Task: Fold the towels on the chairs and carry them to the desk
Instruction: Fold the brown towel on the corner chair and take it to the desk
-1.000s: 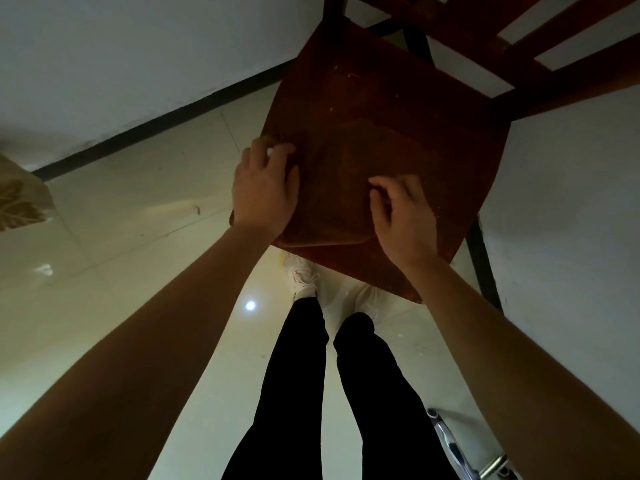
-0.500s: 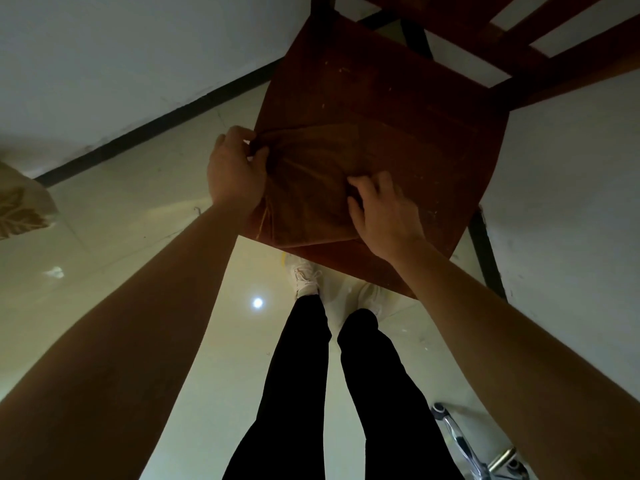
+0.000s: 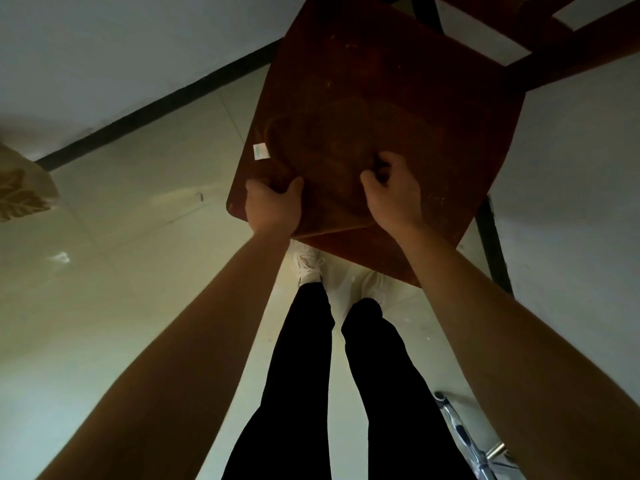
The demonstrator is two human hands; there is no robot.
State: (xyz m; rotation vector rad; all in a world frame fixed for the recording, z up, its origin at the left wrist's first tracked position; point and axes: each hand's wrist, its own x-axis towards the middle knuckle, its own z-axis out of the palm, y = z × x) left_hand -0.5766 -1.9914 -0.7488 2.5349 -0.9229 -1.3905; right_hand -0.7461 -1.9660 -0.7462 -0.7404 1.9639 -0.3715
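A brown towel (image 3: 332, 161) lies on the seat of a dark red wooden chair (image 3: 450, 109), nearly the same colour as the wood. A small white label (image 3: 261, 151) hangs at its left edge. My left hand (image 3: 272, 202) grips the towel's near left corner. My right hand (image 3: 391, 188) pinches the towel's near right part, fingers curled into the cloth. Both hands sit at the seat's front edge.
The chair stands in a corner between two pale walls with dark skirting. Pale tiled floor spreads to the left. A beige patterned object (image 3: 20, 188) shows at the far left. Chrome legs (image 3: 464, 434) of another chair sit at the bottom right. My legs stand below the seat.
The towel has been folded over on the seat and its white label now shows. Both hands have drawn back to the towel's near edge and closed on it.
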